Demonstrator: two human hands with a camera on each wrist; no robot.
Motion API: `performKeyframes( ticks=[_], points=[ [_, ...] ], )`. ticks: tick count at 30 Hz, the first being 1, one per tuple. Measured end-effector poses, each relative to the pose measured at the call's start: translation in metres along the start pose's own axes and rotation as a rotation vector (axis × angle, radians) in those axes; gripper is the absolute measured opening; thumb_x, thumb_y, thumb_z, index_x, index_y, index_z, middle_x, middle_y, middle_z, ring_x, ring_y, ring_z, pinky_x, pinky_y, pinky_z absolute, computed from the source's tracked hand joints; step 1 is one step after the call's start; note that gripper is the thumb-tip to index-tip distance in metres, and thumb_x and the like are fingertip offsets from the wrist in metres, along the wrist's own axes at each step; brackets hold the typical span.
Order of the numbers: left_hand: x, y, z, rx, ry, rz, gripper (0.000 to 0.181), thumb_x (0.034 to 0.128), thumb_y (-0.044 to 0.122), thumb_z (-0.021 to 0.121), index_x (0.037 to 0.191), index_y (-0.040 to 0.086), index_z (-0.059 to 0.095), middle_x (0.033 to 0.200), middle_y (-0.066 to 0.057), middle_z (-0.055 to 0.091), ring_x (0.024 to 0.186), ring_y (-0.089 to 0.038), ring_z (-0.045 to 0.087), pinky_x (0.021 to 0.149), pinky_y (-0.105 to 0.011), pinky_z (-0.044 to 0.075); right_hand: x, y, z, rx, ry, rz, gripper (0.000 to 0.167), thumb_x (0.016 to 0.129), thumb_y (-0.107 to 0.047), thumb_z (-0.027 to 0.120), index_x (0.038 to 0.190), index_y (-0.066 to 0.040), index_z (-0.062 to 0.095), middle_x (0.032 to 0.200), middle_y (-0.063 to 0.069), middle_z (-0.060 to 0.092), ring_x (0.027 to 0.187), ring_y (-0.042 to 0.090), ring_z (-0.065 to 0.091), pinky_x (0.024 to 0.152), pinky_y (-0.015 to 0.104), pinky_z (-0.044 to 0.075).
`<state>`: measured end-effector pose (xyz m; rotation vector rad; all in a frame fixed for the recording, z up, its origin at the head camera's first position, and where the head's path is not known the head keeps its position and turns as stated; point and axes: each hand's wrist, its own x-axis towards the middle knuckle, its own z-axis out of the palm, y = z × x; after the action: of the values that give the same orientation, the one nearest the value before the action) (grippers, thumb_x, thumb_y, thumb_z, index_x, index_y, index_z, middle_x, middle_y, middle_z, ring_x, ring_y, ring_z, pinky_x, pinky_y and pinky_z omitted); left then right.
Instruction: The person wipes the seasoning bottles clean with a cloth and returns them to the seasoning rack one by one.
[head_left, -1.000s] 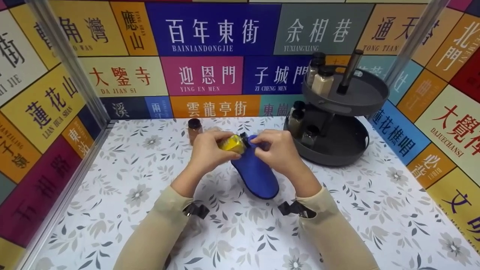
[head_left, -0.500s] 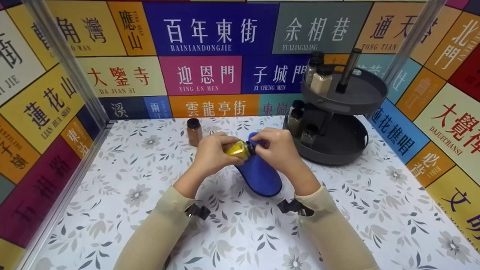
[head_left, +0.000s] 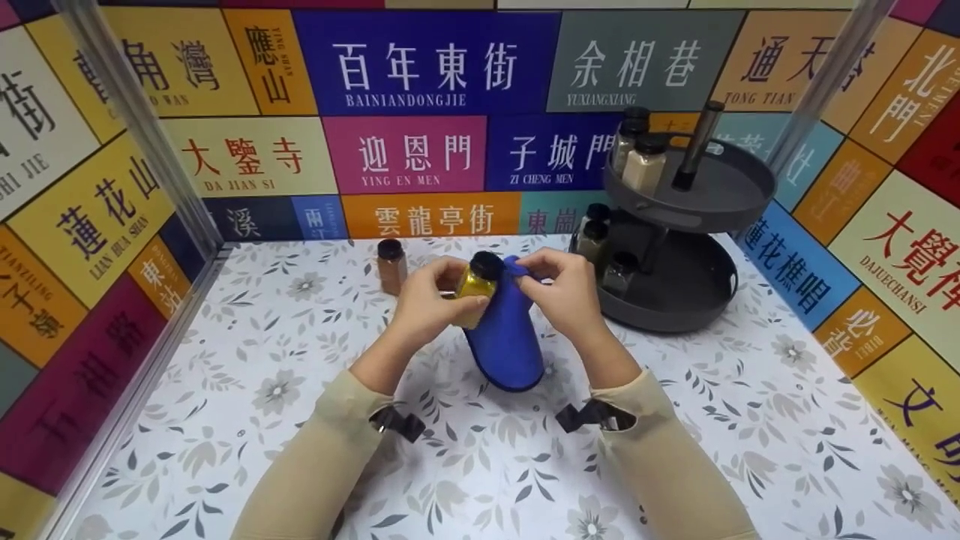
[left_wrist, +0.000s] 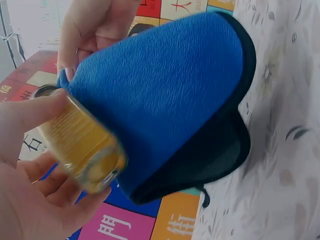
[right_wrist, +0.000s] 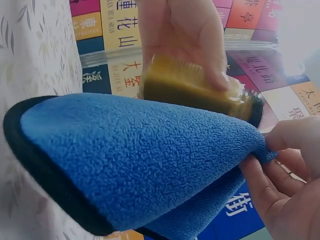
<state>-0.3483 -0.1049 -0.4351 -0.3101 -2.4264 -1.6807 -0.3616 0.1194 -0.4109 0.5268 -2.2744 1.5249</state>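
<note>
My left hand point(head_left: 427, 301) grips a small glass spice jar point(head_left: 478, 286) with yellow contents and a black lid, held nearly upright with the lid on top. Between finger and thumb, my right hand point(head_left: 564, 289) pinches one end of a blue cloth point(head_left: 506, 341) with dark edging, and the rest hangs down beside the jar. In the left wrist view the cloth point(left_wrist: 165, 85) drapes behind the jar point(left_wrist: 85, 142). The right wrist view has the fuzzy cloth point(right_wrist: 140, 155) in front, covering part of the jar point(right_wrist: 187, 90).
A jar with reddish-brown contents point(head_left: 391, 271) stands behind my left hand on the flower-patterned table point(head_left: 285, 435). At the back right is a dark two-tier round rack point(head_left: 667, 315) bearing several black-lidded jars point(head_left: 643, 166). Sign-printed panels point(head_left: 420, 64) enclose the table.
The jar has turned from lying sideways, lid toward my right hand, to nearly upright. My right hand has lifted slightly with the cloth, whose lower end has swung left.
</note>
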Motion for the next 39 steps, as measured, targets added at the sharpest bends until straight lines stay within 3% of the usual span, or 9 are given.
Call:
performKeyframes(
  ticks=[4,9,14,20,29,35,39],
  points=[
    [-0.001,0.0,0.001,-0.127,-0.037,0.007,0.043,0.0852,0.019,0.089,0.124,0.01,0.072,0.115,-0.009,0.074,0.108,-0.024,0.073,0.098,-0.04,0.06,-0.003,-0.001,0.008,0.148,0.046,0.001,0.011,0.087,0.001,0.08,0.096,-0.002,0.082,0.092,0.012,0.08,0.081,0.009,0.074,0.074,0.024,0.06],
    [-0.002,0.003,0.0,-0.179,-0.081,0.038,0.046,0.0883,0.017,0.086,0.131,0.009,0.07,0.119,-0.011,0.073,0.111,-0.024,0.072,0.099,-0.04,0.06,-0.009,-0.006,0.014,0.265,0.134,-0.087,0.012,0.087,0.005,0.079,0.099,0.003,0.08,0.093,0.015,0.08,0.076,0.008,0.073,0.065,0.022,0.061],
    [-0.003,0.005,-0.002,-0.19,-0.098,0.074,0.048,0.0878,0.012,0.085,0.133,0.007,0.07,0.118,-0.011,0.074,0.109,-0.024,0.072,0.098,-0.04,0.06,-0.014,-0.009,0.016,0.251,0.172,-0.182,0.014,0.087,0.007,0.079,0.1,0.003,0.081,0.097,0.019,0.08,0.077,0.008,0.074,0.065,0.023,0.062],
    [-0.004,0.007,-0.001,-0.182,-0.106,0.123,0.05,0.085,0.008,0.086,0.132,0.005,0.071,0.115,-0.013,0.075,0.107,-0.025,0.072,0.102,-0.049,0.058,-0.015,-0.009,0.017,0.19,0.189,-0.257,0.016,0.087,0.006,0.079,0.101,-0.001,0.084,0.1,0.017,0.082,0.086,0.003,0.076,0.074,0.023,0.064],
    [-0.006,0.011,-0.007,-0.15,0.043,0.081,0.044,0.0849,0.02,0.09,0.125,0.009,0.075,0.109,-0.008,0.077,0.1,-0.021,0.073,0.094,-0.039,0.061,-0.017,-0.007,0.027,0.117,0.121,-0.302,0.021,0.084,0.01,0.079,0.099,-0.002,0.085,0.098,0.014,0.082,0.087,0.019,0.08,0.072,0.023,0.064],
    [-0.004,0.014,-0.016,-0.209,0.127,0.112,0.043,0.0832,0.015,0.09,0.123,0.005,0.076,0.108,-0.011,0.077,0.099,-0.022,0.072,0.098,-0.044,0.06,-0.022,-0.005,0.035,0.116,0.062,-0.254,0.02,0.084,0.01,0.077,0.098,-0.003,0.085,0.097,0.014,0.082,0.083,0.022,0.08,0.071,0.023,0.064],
    [-0.004,0.015,-0.02,-0.258,0.164,0.136,0.041,0.0843,0.013,0.089,0.122,0.004,0.075,0.109,-0.012,0.077,0.099,-0.021,0.072,0.098,-0.039,0.059,-0.024,-0.004,0.037,0.107,0.011,-0.202,0.02,0.083,0.009,0.076,0.097,-0.004,0.085,0.095,0.013,0.082,0.082,0.023,0.08,0.071,0.023,0.064]
  ],
)
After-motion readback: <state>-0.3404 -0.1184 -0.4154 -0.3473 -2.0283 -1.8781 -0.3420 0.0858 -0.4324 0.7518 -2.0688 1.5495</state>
